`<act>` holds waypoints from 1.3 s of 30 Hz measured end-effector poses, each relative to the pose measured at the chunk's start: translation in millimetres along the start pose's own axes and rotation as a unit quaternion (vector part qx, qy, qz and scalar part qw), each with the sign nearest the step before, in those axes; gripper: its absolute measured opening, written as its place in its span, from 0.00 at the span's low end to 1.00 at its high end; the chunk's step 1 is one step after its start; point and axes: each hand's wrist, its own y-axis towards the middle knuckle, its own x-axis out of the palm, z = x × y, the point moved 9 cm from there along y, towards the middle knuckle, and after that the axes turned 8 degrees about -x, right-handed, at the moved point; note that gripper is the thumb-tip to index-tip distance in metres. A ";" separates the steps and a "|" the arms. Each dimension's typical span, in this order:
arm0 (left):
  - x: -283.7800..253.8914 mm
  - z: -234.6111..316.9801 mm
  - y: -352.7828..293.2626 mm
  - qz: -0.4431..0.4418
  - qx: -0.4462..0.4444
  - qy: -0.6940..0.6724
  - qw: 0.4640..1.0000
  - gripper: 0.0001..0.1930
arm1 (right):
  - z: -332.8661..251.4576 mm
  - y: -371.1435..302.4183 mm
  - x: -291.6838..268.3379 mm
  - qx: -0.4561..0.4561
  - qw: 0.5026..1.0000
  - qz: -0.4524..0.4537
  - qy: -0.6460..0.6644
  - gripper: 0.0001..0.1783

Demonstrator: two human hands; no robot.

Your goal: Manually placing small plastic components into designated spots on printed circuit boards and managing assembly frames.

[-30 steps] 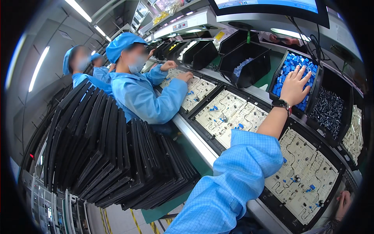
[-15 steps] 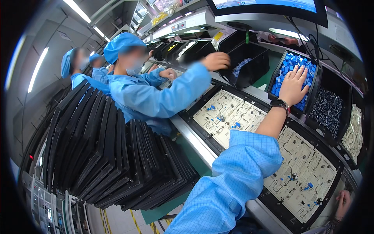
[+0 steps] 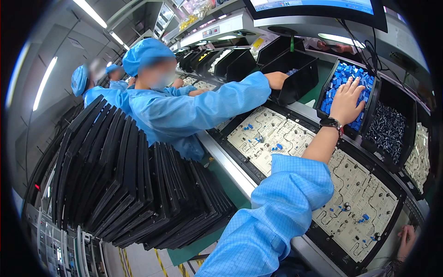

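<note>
My left hand point(image 3: 347, 102) lies palm down, fingers stretched and slightly apart, on a heap of small blue block-shaped components point(image 3: 349, 71) in a black bin. A dark watch is round its wrist, below which a blue checked sleeve crosses the picture. Under and beside my forearm lie two pale circuit boards in black frames: one left point(image 3: 263, 138), one right point(image 3: 357, 207). Both carry a few blue blocks and dark round parts. My right hand does not show; a hand point(image 3: 406, 242) at the lower right edge has a dark sleeve, unlike mine.
Bins of dark small parts point(image 3: 386, 131) and pale parts point(image 3: 419, 159) stand to the right. A co-worker's hand point(image 3: 276, 80) reaches into a black bin point(image 3: 300, 83). Black frames point(image 3: 124, 180) are stacked at left. A monitor point(image 3: 318, 11) hangs above, with loose cables point(image 3: 371, 51) beside it.
The co-worker's arm has moved right and its hand has gone to the black bin. Both boards have shifted slightly up and left. My left hand has stayed in place.
</note>
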 end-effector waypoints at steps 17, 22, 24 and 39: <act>8.4 5.7 -2.3 0.005 0.000 -0.001 1.000 0.22 | 2.4 -1.0 -3.7 0.017 0.999 -0.013 -0.034 0.12; 14.8 7.1 -2.7 0.004 0.009 0.019 1.000 0.25 | 8.9 -1.1 -2.1 0.058 0.998 -0.019 -0.006 0.12; 16.5 8.2 -3.2 0.003 0.015 0.031 0.999 0.26 | 13.5 -0.8 -3.8 -0.045 0.997 -0.023 -0.054 0.13; 22.5 11.8 -4.3 0.001 0.009 0.020 1.000 0.25 | 22.0 -0.5 -1.8 -0.007 0.998 -0.047 -0.041 0.11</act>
